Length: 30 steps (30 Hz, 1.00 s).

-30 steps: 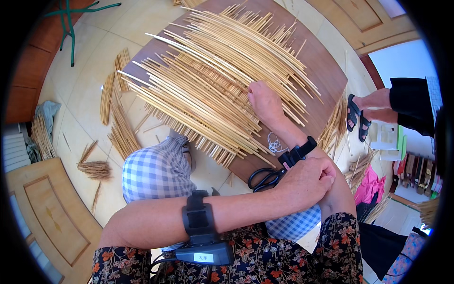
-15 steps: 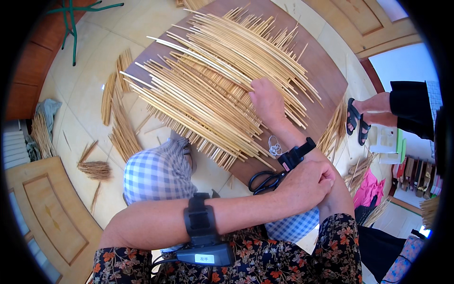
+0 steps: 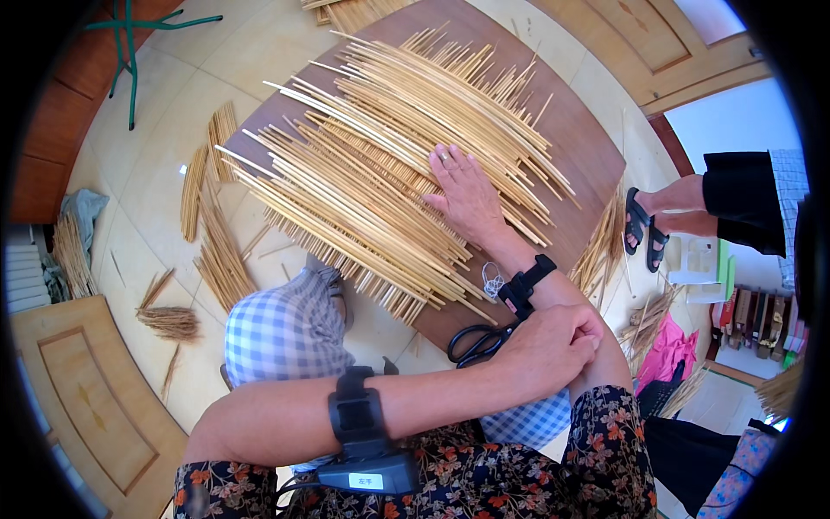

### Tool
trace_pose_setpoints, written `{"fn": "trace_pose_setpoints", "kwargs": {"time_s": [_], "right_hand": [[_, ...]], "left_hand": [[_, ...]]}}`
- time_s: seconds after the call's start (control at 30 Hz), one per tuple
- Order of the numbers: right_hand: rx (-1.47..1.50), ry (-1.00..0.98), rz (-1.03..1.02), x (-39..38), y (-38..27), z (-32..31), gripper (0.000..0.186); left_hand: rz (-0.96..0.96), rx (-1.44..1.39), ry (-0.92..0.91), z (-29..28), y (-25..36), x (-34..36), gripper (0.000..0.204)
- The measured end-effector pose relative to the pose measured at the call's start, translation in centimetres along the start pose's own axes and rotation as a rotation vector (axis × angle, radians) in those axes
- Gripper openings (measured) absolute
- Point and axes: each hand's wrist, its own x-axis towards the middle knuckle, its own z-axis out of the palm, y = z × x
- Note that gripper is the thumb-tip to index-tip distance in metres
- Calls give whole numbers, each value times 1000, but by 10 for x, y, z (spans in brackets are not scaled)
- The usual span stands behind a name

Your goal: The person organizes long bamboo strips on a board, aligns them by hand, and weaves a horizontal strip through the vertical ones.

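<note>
A brown board (image 3: 571, 130) on the floor carries a broad mat of pale, thin, straight sticks (image 3: 372, 182), laid in crossing slanted layers; its edges are ragged and untrimmed, so the work looks partway done. Loose bundles (image 3: 216, 251) lie beside it. The right hand (image 3: 467, 195) rests flat on the sticks, grip spread. The left hand (image 3: 553, 346), grip curled and empty, rests on the right forearm above black scissors (image 3: 475, 342).
</note>
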Motion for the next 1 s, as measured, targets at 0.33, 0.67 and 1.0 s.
{"fn": "trace_pose_setpoints", "kwargs": {"time_s": [0.33,0.67,1.0], "right_hand": [[-8,-8,-66,5,4,-4,69],[30,-33,158,27,20,9,79],[-58,-3,218,71,69,-10,75]], "left_hand": [[-10,-23,-7,-4,6,-7,15],[-45,-72,-74,-9,12,-7,16],[-48,-229,-44,-15,12,-4,15]]}}
